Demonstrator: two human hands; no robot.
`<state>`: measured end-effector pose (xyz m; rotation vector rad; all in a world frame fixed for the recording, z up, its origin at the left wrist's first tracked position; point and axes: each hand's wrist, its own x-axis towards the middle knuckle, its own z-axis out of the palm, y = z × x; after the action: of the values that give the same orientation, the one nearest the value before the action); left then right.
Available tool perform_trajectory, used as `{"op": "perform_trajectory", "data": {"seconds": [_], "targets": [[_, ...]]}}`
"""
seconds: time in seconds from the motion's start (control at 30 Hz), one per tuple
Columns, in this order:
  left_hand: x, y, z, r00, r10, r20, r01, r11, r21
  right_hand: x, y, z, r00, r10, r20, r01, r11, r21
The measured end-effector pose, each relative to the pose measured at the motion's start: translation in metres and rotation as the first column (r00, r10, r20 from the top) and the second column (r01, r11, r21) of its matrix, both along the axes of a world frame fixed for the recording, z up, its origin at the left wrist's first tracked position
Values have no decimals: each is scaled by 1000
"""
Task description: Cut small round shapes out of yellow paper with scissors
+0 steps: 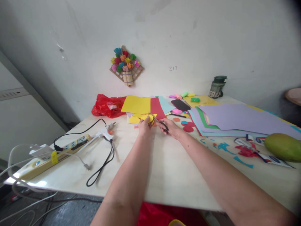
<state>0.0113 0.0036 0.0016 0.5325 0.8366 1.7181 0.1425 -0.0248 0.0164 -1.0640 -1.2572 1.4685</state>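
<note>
Near the middle of the table, my left hand [145,123] pinches a small piece of yellow paper [150,118]. My right hand [169,128] is closed around the dark handles of a pair of scissors [162,124], whose blades point left and away, against the yellow piece. Whether the blades are parted is hard to make out. More yellow scraps [134,119] lie just beyond my left hand. Behind them rests a larger yellow sheet [136,104], overlapping a red sheet [157,108].
Left are a glue gun [107,133] with a looping cord and a power strip [68,147]. A red plastic bag [105,105] lies behind. To the right are a phone [180,104], stacked coloured sheets [242,117], paper scraps, a mango [283,147] and a bottle [217,87].
</note>
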Motion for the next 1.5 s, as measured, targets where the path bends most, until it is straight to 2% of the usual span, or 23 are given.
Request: {"op": "perform_trajectory", "data": {"seconds": [0.37,0.6,0.97,1.5], "targets": [[-4,6,-5,1000,-14,20,13,1000,26,5,2,-3,998,51,27,-51,999,2],[-3,4,-5,997,-74,-21,75,996,53,9,5,-5,990,97,106,-99,995,5],[-3,3,-4,992,-112,-56,113,993,23,9,2,2,992,66,108,-62,997,-36],[-5,3,-4,985,-143,-95,146,989,22,9,2,0,992,53,111,-53,999,1]]}}
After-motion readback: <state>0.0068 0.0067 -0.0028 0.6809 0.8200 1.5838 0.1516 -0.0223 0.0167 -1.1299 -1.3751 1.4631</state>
